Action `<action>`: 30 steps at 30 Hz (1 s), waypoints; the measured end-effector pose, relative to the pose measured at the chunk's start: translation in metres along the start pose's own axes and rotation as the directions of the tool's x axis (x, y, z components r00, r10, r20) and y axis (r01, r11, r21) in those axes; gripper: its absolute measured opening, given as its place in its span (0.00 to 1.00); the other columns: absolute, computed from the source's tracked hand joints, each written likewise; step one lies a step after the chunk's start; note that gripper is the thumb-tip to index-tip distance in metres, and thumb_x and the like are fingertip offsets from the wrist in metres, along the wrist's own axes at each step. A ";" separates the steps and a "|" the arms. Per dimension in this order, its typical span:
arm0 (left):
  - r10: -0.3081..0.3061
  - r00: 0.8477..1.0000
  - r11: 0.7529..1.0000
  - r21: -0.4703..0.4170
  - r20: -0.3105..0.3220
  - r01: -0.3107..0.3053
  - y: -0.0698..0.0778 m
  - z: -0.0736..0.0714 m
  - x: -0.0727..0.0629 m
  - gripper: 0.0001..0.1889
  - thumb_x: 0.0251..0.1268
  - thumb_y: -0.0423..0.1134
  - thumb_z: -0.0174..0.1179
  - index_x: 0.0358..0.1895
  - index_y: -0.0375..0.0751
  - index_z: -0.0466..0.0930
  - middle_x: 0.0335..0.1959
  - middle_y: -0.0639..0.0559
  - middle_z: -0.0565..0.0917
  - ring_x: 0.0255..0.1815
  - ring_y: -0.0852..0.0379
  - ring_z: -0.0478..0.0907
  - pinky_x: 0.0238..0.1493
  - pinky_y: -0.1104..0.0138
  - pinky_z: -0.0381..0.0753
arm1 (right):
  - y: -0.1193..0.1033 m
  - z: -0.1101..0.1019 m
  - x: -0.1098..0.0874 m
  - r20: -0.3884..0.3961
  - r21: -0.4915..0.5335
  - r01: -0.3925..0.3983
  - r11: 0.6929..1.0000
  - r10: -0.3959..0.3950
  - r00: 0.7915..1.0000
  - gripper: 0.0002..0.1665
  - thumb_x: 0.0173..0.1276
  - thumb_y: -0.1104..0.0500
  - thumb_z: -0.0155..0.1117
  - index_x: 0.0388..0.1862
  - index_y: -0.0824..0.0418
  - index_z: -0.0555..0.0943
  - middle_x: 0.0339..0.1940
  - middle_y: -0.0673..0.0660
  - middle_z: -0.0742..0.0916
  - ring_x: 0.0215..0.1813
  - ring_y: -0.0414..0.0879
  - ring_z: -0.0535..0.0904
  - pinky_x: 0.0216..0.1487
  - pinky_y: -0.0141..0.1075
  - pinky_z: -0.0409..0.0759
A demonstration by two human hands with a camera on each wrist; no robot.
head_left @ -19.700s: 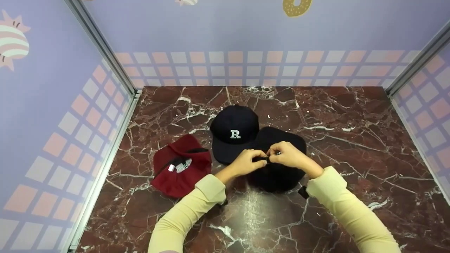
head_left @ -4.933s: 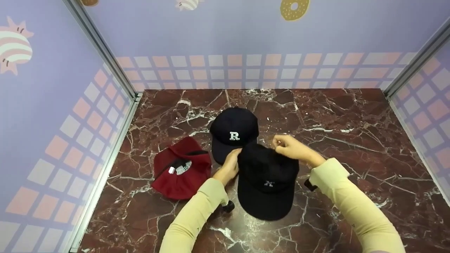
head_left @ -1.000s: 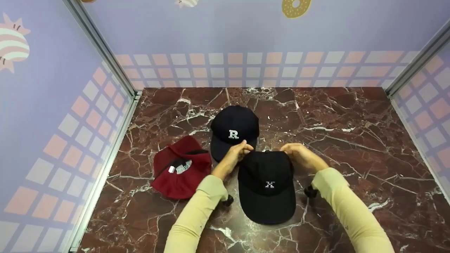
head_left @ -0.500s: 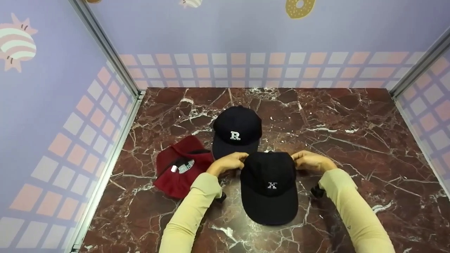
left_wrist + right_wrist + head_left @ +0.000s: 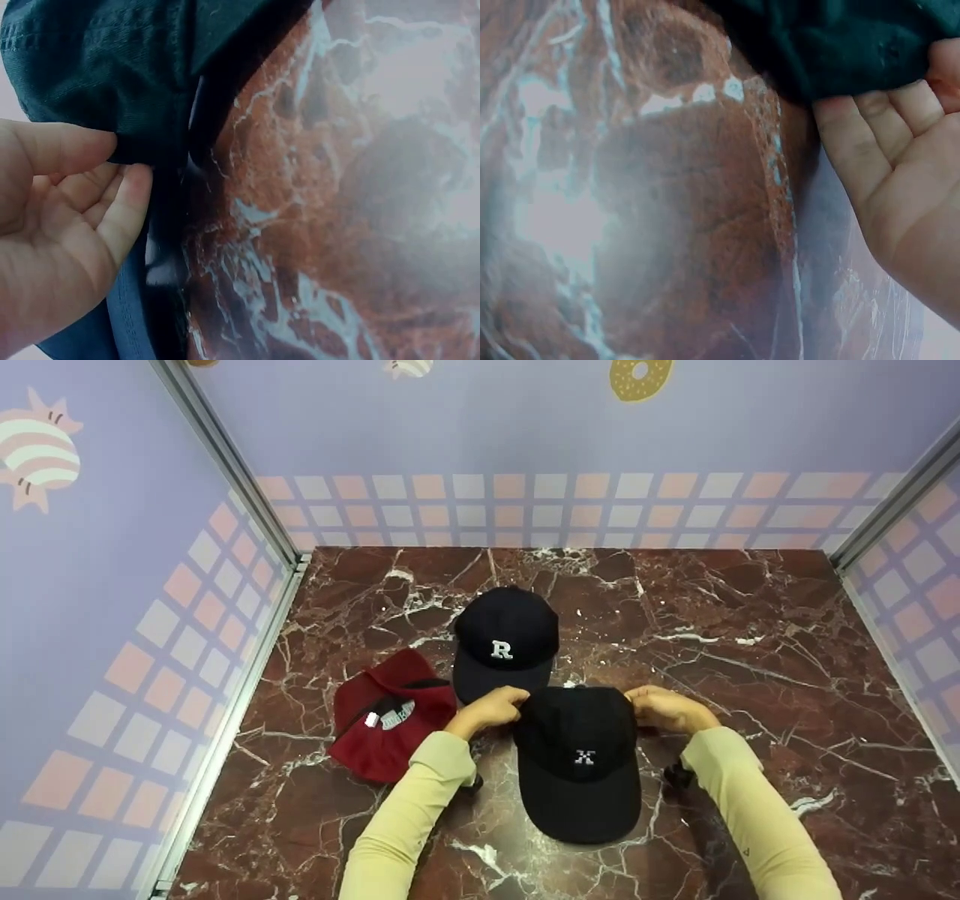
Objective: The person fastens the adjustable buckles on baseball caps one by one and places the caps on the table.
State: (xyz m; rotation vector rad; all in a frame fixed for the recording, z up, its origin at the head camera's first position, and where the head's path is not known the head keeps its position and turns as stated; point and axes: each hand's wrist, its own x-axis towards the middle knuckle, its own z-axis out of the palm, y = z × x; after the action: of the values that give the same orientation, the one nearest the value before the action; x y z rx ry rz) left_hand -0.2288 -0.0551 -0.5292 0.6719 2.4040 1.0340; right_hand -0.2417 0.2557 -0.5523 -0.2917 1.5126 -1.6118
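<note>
A black cap [image 5: 581, 802] with a small light X-like mark sits crown up, its brim toward me. At its left side my left hand [image 5: 491, 709] pinches the lower edge of the crown; the left wrist view shows thumb and fingers [image 5: 129, 196] on the dark cloth. My right hand [image 5: 670, 709] holds the opposite side, fingers [image 5: 855, 139] tucked under the rim and the thumb partly out of frame. The back of the cap is hidden. Right behind it stands a navy cap [image 5: 506, 622] with a white R.
A dark red cap [image 5: 397, 746] lies to the left with its inside showing, close to my left forearm. The brown marbled tabletop [image 5: 750, 675] is bounded by patterned panels [image 5: 570, 442] at the back and both sides.
Earlier both hands worked at a strap on the black cap; it has since been turned brim toward me. From apart a second ago, both hands have come to grip its sides, shifting it slightly.
</note>
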 end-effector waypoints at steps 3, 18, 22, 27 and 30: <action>0.017 1.000 1.000 0.007 0.006 -0.018 0.002 0.002 0.000 0.08 0.37 0.19 0.46 0.23 0.33 0.66 0.19 0.55 0.62 0.22 0.59 0.59 0.25 0.73 0.58 | 0.000 0.002 0.000 -0.014 0.005 -0.001 1.000 0.002 1.000 0.24 0.61 0.72 0.36 0.29 0.53 0.79 0.25 0.44 0.82 0.33 0.37 0.77 0.41 0.33 0.74; 0.012 0.986 0.999 0.035 -0.166 -0.006 0.004 0.023 0.001 0.12 0.45 0.25 0.47 0.34 0.37 0.76 0.30 0.47 0.78 0.30 0.58 0.68 0.35 0.69 0.70 | 0.006 0.002 -0.003 -0.059 0.077 0.058 0.995 -0.054 0.997 0.21 0.60 0.74 0.37 0.26 0.53 0.74 0.23 0.45 0.79 0.27 0.38 0.74 0.30 0.31 0.71; 0.039 0.970 0.998 0.051 -0.241 -0.027 0.004 0.025 -0.002 0.14 0.44 0.25 0.48 0.36 0.38 0.77 0.29 0.46 0.78 0.30 0.57 0.69 0.35 0.68 0.70 | 0.007 0.001 -0.006 -0.071 0.091 0.105 0.990 -0.099 0.993 0.21 0.62 0.74 0.38 0.28 0.53 0.74 0.25 0.45 0.79 0.28 0.38 0.75 0.30 0.31 0.73; 0.035 0.955 0.999 0.038 -0.296 -0.024 0.010 0.022 -0.006 0.16 0.47 0.25 0.48 0.42 0.37 0.76 0.36 0.45 0.81 0.38 0.54 0.76 0.42 0.67 0.73 | 0.001 -0.001 -0.011 -0.105 0.112 0.161 0.981 -0.149 0.983 0.17 0.63 0.74 0.41 0.33 0.56 0.74 0.29 0.46 0.81 0.32 0.39 0.77 0.36 0.31 0.76; 0.001 0.948 0.999 0.037 -0.319 0.011 0.015 0.017 -0.009 0.16 0.51 0.29 0.49 0.46 0.37 0.74 0.40 0.45 0.80 0.41 0.52 0.77 0.45 0.65 0.73 | -0.005 -0.004 -0.018 -0.113 0.074 0.161 0.984 -0.153 0.982 0.12 0.64 0.69 0.44 0.36 0.55 0.73 0.33 0.46 0.81 0.36 0.38 0.78 0.39 0.33 0.76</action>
State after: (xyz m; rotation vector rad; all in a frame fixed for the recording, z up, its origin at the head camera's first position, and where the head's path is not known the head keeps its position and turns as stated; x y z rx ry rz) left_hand -0.2079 -0.0419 -0.5268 0.5439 2.7060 1.1742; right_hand -0.2361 0.2705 -0.5418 -0.2886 1.5302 -1.8357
